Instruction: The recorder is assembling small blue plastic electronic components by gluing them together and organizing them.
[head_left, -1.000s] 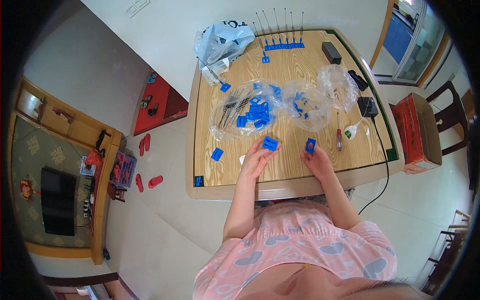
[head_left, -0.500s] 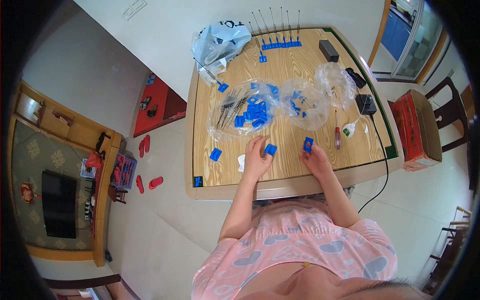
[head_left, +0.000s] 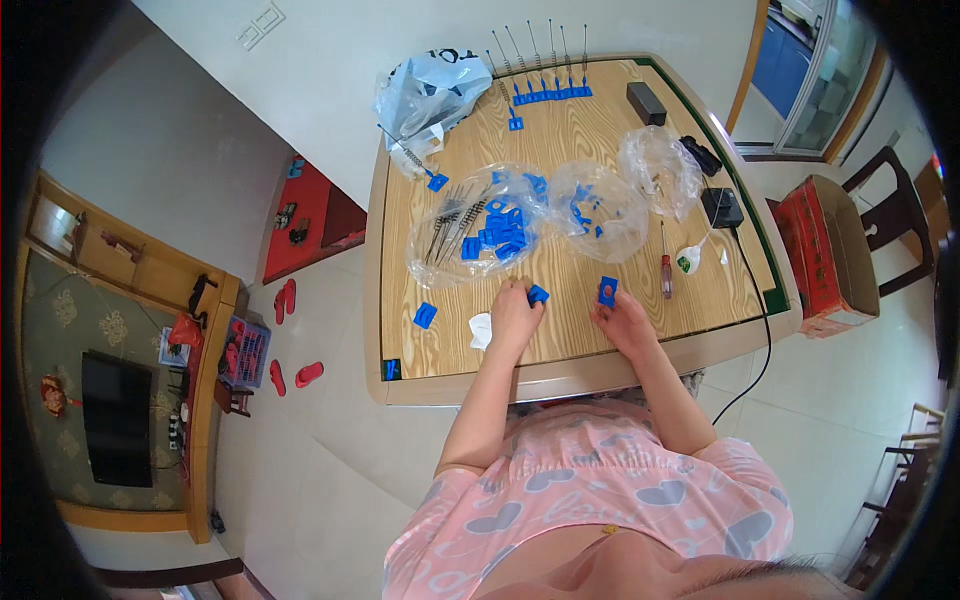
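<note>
My left grip (head_left: 515, 315) pinches a blue block (head_left: 539, 295), my right grip (head_left: 628, 322) a holed blue piece (head_left: 608, 291), both over the near worktop (head_left: 568, 342); they look light and stiff, best held by opposite edges.

Bright diffuse light, soft shadows, curved fisheye edges, black corners

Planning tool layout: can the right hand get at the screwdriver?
Likely yes: the screwdriver lies right of the right hand with nothing between, though that hand holds a blue piece.
</note>
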